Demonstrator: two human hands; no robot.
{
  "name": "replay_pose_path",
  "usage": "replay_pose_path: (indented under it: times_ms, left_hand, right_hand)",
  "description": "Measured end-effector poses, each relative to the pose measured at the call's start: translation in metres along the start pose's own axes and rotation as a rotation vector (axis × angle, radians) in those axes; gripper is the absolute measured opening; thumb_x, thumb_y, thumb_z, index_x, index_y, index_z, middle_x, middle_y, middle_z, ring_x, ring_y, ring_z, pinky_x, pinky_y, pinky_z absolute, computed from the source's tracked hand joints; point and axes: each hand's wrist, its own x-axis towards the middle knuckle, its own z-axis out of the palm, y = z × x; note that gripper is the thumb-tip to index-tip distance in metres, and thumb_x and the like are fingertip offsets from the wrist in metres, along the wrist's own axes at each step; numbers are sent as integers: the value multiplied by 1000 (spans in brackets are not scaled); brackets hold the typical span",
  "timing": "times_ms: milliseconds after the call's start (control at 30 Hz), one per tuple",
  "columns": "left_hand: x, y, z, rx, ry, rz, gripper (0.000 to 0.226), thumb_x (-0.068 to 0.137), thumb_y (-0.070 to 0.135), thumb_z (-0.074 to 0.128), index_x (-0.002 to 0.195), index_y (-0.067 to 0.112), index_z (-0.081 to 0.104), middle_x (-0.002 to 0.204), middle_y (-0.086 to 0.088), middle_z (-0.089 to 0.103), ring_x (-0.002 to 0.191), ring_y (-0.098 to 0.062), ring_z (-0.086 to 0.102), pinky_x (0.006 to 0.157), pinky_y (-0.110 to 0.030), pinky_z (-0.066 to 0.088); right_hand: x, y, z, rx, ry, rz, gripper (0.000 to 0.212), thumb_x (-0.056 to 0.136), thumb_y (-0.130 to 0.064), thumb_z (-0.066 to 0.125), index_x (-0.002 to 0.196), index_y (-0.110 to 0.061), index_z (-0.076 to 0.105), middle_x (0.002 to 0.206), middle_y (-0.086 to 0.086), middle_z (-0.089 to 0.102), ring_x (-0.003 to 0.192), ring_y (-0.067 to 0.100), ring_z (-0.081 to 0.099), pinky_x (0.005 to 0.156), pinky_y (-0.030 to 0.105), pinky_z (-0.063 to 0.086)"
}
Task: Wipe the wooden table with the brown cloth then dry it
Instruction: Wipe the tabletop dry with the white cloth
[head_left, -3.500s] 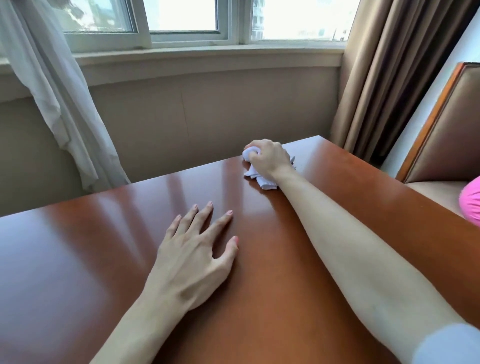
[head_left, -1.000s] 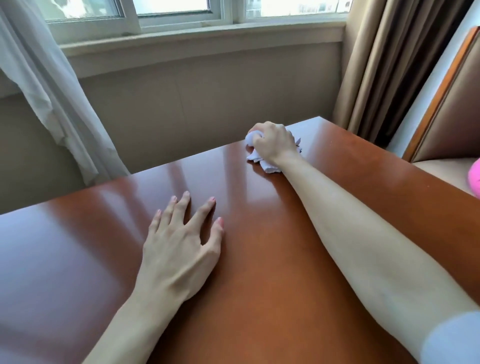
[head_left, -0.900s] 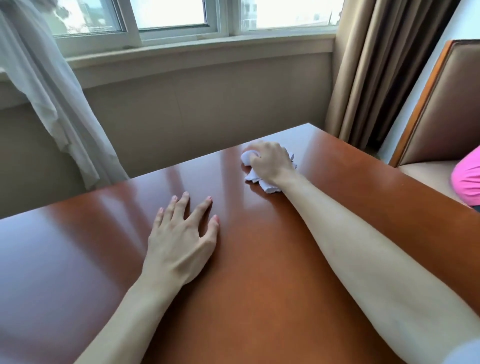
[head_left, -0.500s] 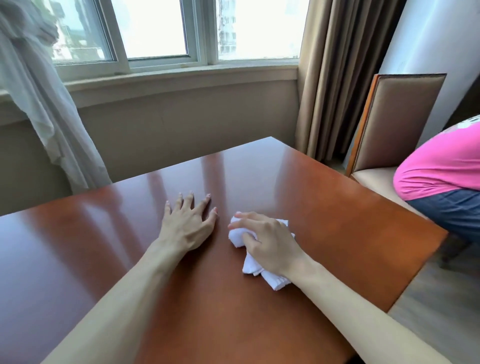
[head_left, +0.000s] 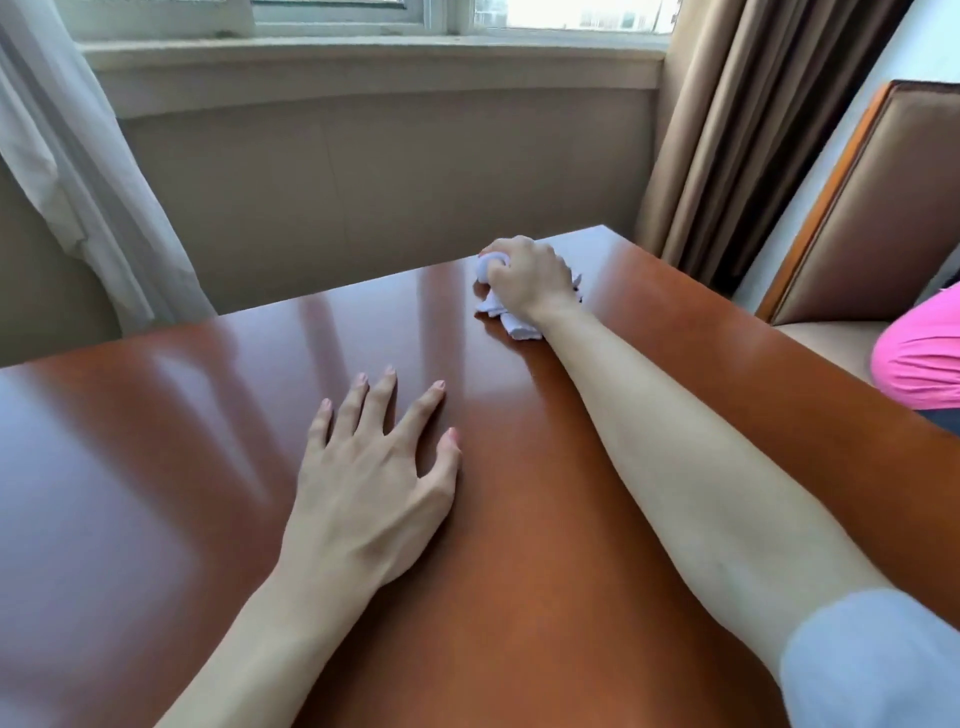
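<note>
Left hand: the left hand (head_left: 371, 470) lay flat on the wooden table (head_left: 519, 597) nearest the person, palm down, fingers straight and spread, holding nothing. It sat in much the same spot as half a second earlier, so it read as a brace.

Right arm: the forearm stretched out across the top toward the far corner, a pale sleeve (head_left: 872, 670) at its near end.

Right hand: the right hand (head_left: 524, 280) was at the far edge of the table, near the corner, fingers curled tight round a bunched white cloth (head_left: 506, 314) and pressing it onto the wood.

Cloth: white, not brown; its loose folds showed below and beside the fist, touching the table.

Change: half a second earlier the same hand held the cloth close in, just beside the left hand; it had since swept out to the far edge, where it had also been a second before.

Meaning for the task: these looked like long back-and-forth strokes with a dry white cloth, so the drying step seemed to be under way, with the brown-cloth wipe probably done. No brown cloth was in view.

Table surface: glossy, with window reflections; whether damp patches remained could not be told.

Beyond: chair (head_left: 852, 208) and pink clothing (head_left: 919, 353) to the right, brown curtain (head_left: 748, 130) and window sill (head_left: 363, 54) behind.
</note>
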Motion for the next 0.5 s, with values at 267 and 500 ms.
replay_pose_path:
  times_ms: [267, 500]
  left_hand:
    - [0, -1, -3, -36, -23, -6, 61, 96, 64, 19, 156, 50, 17, 169, 4, 9, 155, -15, 1, 126, -42, 1]
    - [-4, 0, -8, -40, -81, 7, 60, 100, 59, 23, 158, 44, 19, 169, -2, 12, 156, -21, 3, 125, -46, 1]
  right_hand:
    - [-56, 0, -15, 27, -63, -46, 24, 81, -30, 48, 90, -35, 70, 114, -6, 70, 106, 28, 63, 81, 32, 42]
    - [-274, 9, -68, 43, -118, -196, 48, 84, -31, 40, 119, -39, 71, 144, -19, 56, 130, 4, 53, 109, 32, 41]
